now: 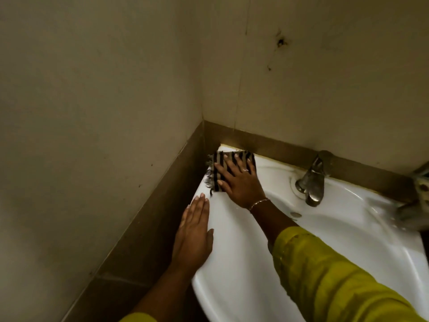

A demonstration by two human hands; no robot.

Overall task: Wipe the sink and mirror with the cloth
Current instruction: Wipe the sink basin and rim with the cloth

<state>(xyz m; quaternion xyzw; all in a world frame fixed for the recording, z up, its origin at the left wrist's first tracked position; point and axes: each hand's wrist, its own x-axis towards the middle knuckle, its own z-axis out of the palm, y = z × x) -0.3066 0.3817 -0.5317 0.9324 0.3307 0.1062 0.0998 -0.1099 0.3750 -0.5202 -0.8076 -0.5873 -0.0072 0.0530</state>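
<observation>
A white sink [243, 252] fills the lower right, set into the corner of two walls. A striped black-and-tan cloth [220, 162] with frayed edges lies flat on the sink's far left corner. My right hand [239, 180] presses down on the cloth with fingers spread, a ring and a bracelet on it. My left hand [193, 233] rests flat on the sink's left rim, fingers together, holding nothing. No mirror is in view.
A metal tap [312, 180] stands at the back of the sink, right of my right hand, with the overflow hole [296, 214] below it. Brown tile trim [278, 145] runs along both walls. Blurred items [415, 205] sit at the right edge.
</observation>
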